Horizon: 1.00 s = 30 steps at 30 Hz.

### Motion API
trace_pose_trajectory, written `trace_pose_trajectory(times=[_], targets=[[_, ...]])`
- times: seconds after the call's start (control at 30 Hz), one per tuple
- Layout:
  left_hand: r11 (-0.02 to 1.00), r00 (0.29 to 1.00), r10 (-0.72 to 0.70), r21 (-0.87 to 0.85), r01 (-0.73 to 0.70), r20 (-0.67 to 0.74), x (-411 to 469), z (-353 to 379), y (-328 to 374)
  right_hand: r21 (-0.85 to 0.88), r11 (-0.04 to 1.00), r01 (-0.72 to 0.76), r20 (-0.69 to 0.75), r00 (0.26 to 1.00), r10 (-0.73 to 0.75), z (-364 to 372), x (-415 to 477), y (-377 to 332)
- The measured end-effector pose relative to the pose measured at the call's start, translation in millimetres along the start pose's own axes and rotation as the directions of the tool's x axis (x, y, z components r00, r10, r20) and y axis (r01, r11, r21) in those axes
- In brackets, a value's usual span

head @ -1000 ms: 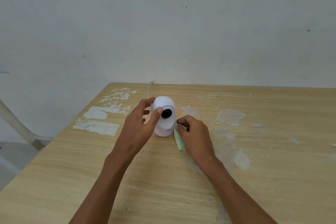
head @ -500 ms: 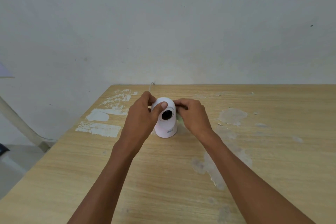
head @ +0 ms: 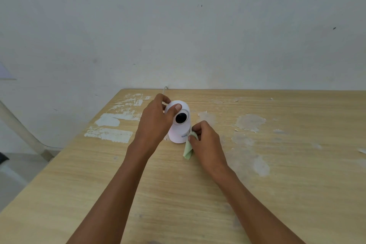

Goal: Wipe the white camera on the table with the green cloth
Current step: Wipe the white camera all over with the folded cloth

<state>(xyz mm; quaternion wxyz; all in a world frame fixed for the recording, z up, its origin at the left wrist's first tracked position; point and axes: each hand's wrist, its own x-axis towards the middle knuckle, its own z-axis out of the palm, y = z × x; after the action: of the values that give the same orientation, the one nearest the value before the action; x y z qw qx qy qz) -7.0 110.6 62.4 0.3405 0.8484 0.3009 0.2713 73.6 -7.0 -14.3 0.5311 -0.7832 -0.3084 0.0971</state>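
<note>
The white camera (head: 179, 125) stands upright on the wooden table (head: 198, 194), towards the far left part of the top, its round black lens (head: 180, 118) facing back at the person. The left hand (head: 155, 123) is wrapped around the camera's rounded head from the left side: thumb laid across the front just above the lens, fingers curled behind the top, so this hand is closed on the camera itself. The right hand (head: 206, 140) sits low on the camera's right, down by the base, and it is pinched shut on the green cloth (head: 189, 147). The cloth is bunched between thumb and fingers, its upper part pressed right against the lower right wall of the camera's body, beside a small printed logo (head: 184, 136). The loose end of the cloth trails down and towards the person, and it looks to lie on the tabletop. Both forearms reach in from the bottom edge, the camera between the two hands. The tabletop shows pale scuffed patches (head: 111, 134) where the finish has peeled, left and right of the camera. A thin white cable (head: 164, 90) rises at the table's far edge behind the camera, against the plain wall (head: 178, 25).
</note>
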Motion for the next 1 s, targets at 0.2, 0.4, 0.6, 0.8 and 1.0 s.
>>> trace_pose_trajectory(times=[0.2, 0.4, 0.6, 0.8, 1.0], targets=[[0.998, 0.999, 0.004, 0.056, -0.006, 0.049, 4.6, -5.5, 3.9, -0.009, 0.992, 0.125, -0.027, 0.992, -0.125, 10.8, -19.5, -9.5], [1.000, 0.999, 0.002, 0.027, -0.004, 0.050, 4.0, -7.8, 4.6, -0.029, 0.987, 0.157, -0.119, 0.980, -0.159, 12.3, -17.9, -9.9], [0.999, 0.999, -0.001, 0.033, -0.001, 0.049, 4.5, -8.4, 3.0, -0.027, 0.994, 0.110, -0.177, 0.978, -0.113, 10.8, -13.0, -8.0], [1.000, 0.999, -0.008, 0.013, 0.007, 0.038, 4.3, -7.9, 2.3, -0.110, 0.956, 0.272, -0.070, 0.957, -0.281, 29.9, -25.0, -15.1], [1.000, 0.998, -0.002, -0.031, 0.004, 0.057, 1.7, -7.9, -4.2, -0.015, 0.978, 0.209, -0.126, 0.970, -0.209, 15.4, -25.4, -15.1]])
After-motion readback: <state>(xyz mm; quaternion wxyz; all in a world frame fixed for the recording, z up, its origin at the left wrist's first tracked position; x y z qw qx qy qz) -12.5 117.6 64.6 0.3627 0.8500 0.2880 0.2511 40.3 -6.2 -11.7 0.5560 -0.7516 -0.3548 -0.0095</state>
